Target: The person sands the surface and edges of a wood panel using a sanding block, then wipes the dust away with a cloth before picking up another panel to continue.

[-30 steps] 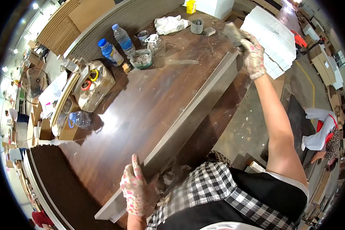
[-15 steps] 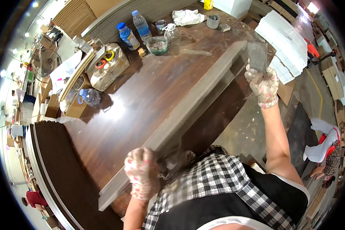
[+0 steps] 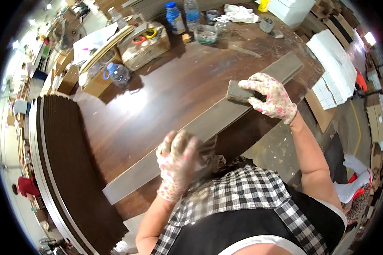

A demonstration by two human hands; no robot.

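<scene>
Gloved right hand [image 3: 271, 97] closes its grip around a grey sanding block [image 3: 238, 92], pressing it on a long grey board [image 3: 208, 125] lying along the bench [image 3: 157, 97] near edge. Left hand [image 3: 177, 163], fingers curled, pins the board's middle.

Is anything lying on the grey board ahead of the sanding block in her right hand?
Nothing visible does. The right hand presses the sanding block on the grey board, which looks bare down to the left hand steadying it.
</scene>
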